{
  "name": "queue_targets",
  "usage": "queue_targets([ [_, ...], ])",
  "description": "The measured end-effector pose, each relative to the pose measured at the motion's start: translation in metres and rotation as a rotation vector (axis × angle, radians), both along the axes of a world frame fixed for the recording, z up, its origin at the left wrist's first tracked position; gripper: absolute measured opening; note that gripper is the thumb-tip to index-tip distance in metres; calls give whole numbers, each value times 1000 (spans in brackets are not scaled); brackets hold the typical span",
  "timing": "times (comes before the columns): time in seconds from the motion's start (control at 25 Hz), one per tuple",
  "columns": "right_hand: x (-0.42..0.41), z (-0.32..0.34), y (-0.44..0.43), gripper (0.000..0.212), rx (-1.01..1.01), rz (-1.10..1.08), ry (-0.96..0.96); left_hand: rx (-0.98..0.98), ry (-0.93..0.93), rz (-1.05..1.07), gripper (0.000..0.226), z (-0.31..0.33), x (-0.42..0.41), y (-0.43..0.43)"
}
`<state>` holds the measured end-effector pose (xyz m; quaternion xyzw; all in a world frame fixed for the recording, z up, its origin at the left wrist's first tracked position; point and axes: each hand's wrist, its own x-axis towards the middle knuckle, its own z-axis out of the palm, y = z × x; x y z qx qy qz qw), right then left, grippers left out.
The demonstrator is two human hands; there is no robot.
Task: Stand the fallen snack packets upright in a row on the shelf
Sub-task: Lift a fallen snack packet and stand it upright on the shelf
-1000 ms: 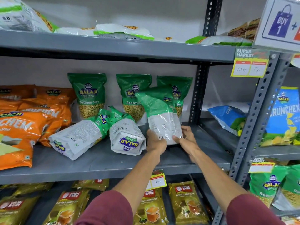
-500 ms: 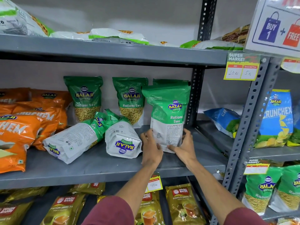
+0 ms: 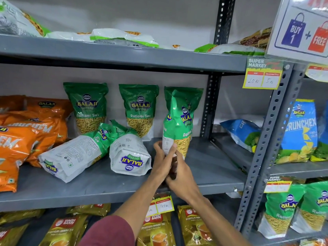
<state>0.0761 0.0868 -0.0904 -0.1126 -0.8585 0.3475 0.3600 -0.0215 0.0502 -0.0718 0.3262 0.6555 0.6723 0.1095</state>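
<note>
Ratlami Sev packet (image 3: 179,121), green with a clear window of yellow sev, is held upright at the right end of the grey middle shelf (image 3: 213,167), its base pinched between both hands. Seen from the head camera, the left hand (image 3: 162,163) wraps the packet's lower left edge with fingers curled around the white back panel, and the right hand (image 3: 180,176) closes on the lower right, just under it; both are shut on this one packet, not spread. The packet is turned partly edge-on, so its front faces right of the camera rather than squarely outward. I judge it is being gripped low so that the flat bottom can be squared to the shelf and the face twisted forward before letting go.

Left of the held packet, two more Ratlami Sev packets (image 3: 139,110) already stand against the back wall, faces out, which sets the line that this one should join. Further left of it and nearer the shelf's front edge, two fallen packets lie on their sides: one (image 3: 128,155) with its white Balaji base toward the camera, the other (image 3: 74,153) stretched beside it with its back label up. Those two are not yet stood up, so the job looks roughly half done. Orange packets (image 3: 26,135) crowd the far left end.
</note>
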Motion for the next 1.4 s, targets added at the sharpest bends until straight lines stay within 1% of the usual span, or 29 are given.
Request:
queue_targets([
  [0.04, 2, 1, 7, 67, 21, -5, 24, -29, 18, 16, 37, -1, -3, 2],
  [0.12, 6, 6, 27, 50, 111, -126, 105, -129, 89, 88, 44, -4, -8, 6],
  [0.16, 8, 9, 39, 43, 107, -214, 160, -159, 98, 113, 49, -5, -10, 9],
  [0.2, 9, 12, 50, 42, 44, -283, 218, -156, 94, 125, 50, -4, -12, 13],
  [0.24, 9, 12, 61, 47, -53, -330, 249, -125, 93, 136, 49, -3, -13, 16],
  [0.28, 8, 13, 70, 58, -157, -343, 233, -95, 73, 157, 48, -3, -14, 19],
  [0.36, 4, 12, 85, 84, -297, -308, 87, -73, -4, 216, 42, -2, -16, 23],
  [0.4, 2, 10, 88, 91, -341, -281, 4, -85, -1, 243, 36, -3, -16, 24],
  [0.48, -4, 8, 94, 93, -422, -251, -85, -95, 63, 284, 26, -6, -17, 27],
  [0.56, -6, 5, 98, 85, -482, -249, -91, -96, 110, 316, 24, -6, -21, 30],
  [0.72, -11, -6, 108, 61, -424, -246, -75, -148, 161, 327, 25, -7, -19, 25],
  [0.84, -8, -1, 105, 52, -361, -270, -109, -203, 213, 271, 26, -4, -12, 16],
  [0.96, 8, 6, 101, 53, -328, -286, -161, -252, 277, 191, 25, -5, -8, 9],
  [1.08, 22, 9, 100, 51, -316, -332, -216, -283, 292, 147, 23, -6, -3, 6],
  [1.28, 40, 5, 94, 49, -339, -330, -216, -335, 349, 102, 23, -13, 13, -7],
  [1.36, 43, 7, 88, 57, -339, -315, -230, -406, 316, 31, 28, -7, 12, -12],
  [1.4, 44, 7, 86, 66, -320, -328, -203, -466, 300, -16, 35, -2, 13, -16],
])
